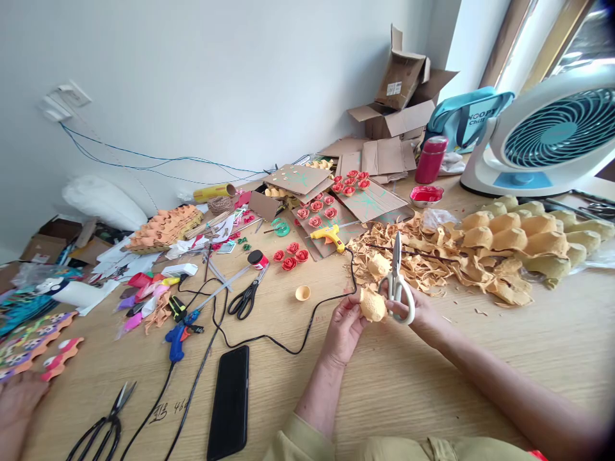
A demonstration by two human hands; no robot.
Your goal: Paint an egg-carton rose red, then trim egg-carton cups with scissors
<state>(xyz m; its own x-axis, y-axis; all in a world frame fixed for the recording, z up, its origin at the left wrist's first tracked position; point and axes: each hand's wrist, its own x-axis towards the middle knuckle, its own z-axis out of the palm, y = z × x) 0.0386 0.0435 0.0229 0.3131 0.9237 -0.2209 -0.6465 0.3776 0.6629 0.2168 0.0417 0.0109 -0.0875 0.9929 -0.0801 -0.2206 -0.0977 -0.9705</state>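
My left hand (344,326) is closed around a small tan egg-carton cup (372,305), held just above the wooden table (432,378). My right hand (419,314) grips white-handled scissors (396,276), fingers through the loops, blades pointing up and away and shut. The scissors' handles sit right beside the cup. Behind both hands lies a heap of torn tan carton scraps (423,259), and to the right of it an upturned egg carton (523,237).
A yellow glue gun (328,235) with a black cord lies near red paper roses (317,214) on cardboard. Black scissors (246,298), a blue glue gun (177,336), a black phone (230,402) and more scissors (103,429) lie left. A fan (552,137) stands right. Another person's hand (16,410) shows bottom left.
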